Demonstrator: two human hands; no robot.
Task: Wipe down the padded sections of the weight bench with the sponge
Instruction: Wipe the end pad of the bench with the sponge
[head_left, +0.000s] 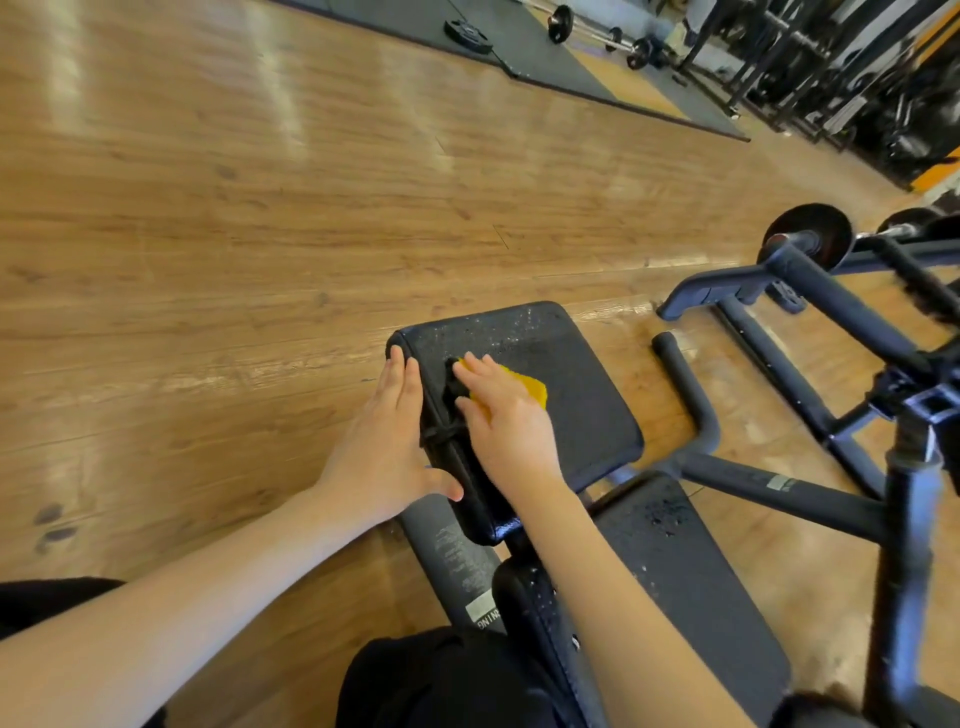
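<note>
Pressing down with straight fingers, your right hand (506, 415) holds the yellow sponge (530, 389) flat against the seat pad (571, 405) of the weight bench; the sponge lies under the palm, and only its corner toward 3 o'clock shows. Your left hand (387, 441) lies open along the pad's edge at 9 o'clock, fingers extended, thumb spread against the side and gripping nothing. Pale specks dot the pad's far end at 12 o'clock. At 5 o'clock the back pad (691, 587) is speckled too. Farther off, at 3 o'clock, a barbell (810, 241) rests on the bench's frame (831, 306), above the wooden floor (208, 234).
</note>
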